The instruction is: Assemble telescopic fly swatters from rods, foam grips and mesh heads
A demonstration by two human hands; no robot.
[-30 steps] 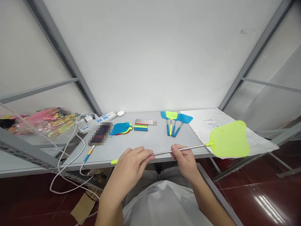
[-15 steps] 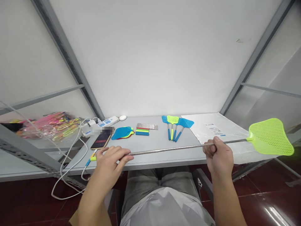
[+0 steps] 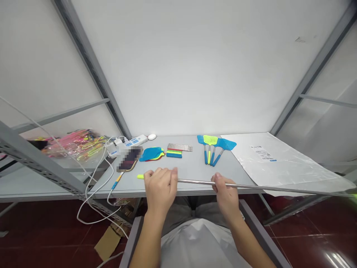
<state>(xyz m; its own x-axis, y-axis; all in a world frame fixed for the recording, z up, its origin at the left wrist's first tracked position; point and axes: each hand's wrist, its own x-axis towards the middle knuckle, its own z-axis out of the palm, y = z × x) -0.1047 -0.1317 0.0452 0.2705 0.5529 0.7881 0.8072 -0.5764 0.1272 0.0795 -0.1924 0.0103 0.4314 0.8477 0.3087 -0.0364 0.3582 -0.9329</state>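
Note:
A telescopic fly swatter lies almost level across both hands, its steel rod drawn out long. My left hand is wrapped around its handle end, and the yellow-green tip sticks out to the left. Farther along, my right hand grips the rod. At the right edge only a blurred sliver of the yellow-green paddle shows. Beyond my hands lie a pile of loose swatter paddles, several coloured handle grips and a row of thin metal rods. Several finished fly swatters, blue and yellow-green, are fanned out right of them.
A phone rests at the table's left, near a power strip and white cables. A white plastic sheet with a label covers the right side. Bagged colourful items sit on the left shelf.
The rod has shifted right, taking the paddle mostly out of view. My left hand has moved right, my right hand left, so they are closer together. The camera view has shifted slightly.

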